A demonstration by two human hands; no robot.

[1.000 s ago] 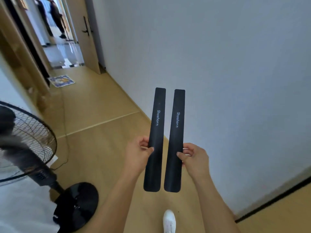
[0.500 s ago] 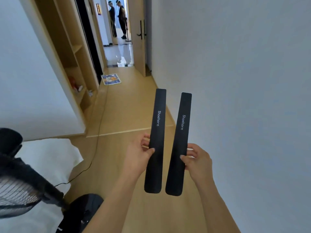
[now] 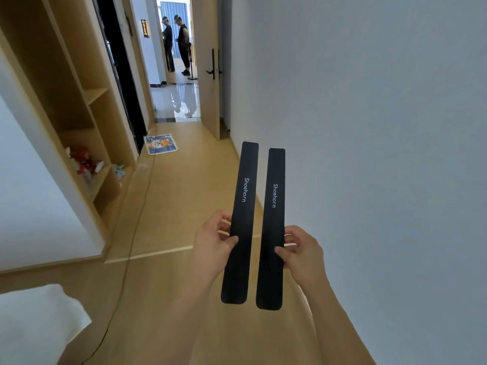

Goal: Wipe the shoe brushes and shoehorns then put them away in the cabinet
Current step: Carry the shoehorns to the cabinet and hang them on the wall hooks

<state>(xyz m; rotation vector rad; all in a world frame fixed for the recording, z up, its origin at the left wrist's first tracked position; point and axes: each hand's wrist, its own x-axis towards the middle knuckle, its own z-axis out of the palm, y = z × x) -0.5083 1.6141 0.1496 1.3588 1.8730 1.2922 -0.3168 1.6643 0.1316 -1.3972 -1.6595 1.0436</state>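
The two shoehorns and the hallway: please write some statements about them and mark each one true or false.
1. Each hand holds one black shoehorn. True: the left hand pinches the left shoehorn, the right hand the right shoehorn.
2. The shoehorns cross each other. False: they are side by side with a gap between them.
3. Both carry the printed word "Shoehorn". True.
4. A floor mat lies on the wooden floor near the far doorway. True.
5. The open shelves stand on the right of the hallway. False: they are on the left; a plain wall is on the right.
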